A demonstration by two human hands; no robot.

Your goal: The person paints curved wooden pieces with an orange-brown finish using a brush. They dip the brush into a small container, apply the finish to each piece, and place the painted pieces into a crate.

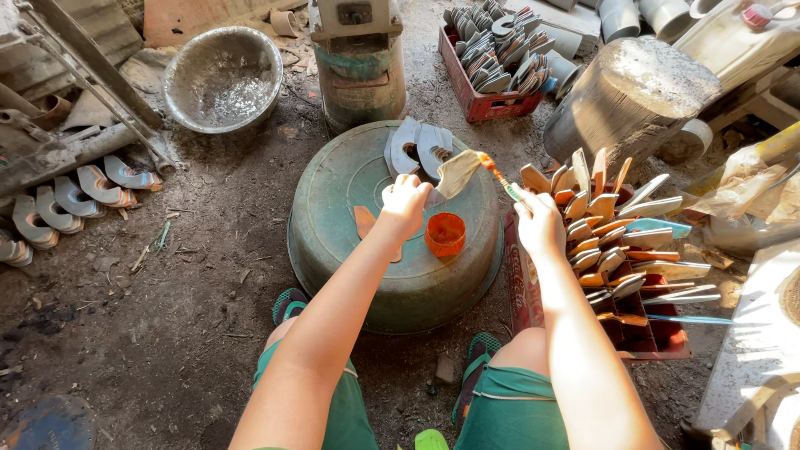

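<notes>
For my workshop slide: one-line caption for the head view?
Left hand holds a sole piece, right hand brushes it above an orange cup.

My left hand (404, 204) grips flat tan sole-shaped piece (458, 171) above overturned green basin (367, 250). My right hand (537, 221) holds small brush (498, 175), bristles touching piece's edge. Orange cup (445, 234) sits on basin beside left wrist, possibly glue inside. Red crate (637, 333) of similar pieces just right of right hand.
</notes>
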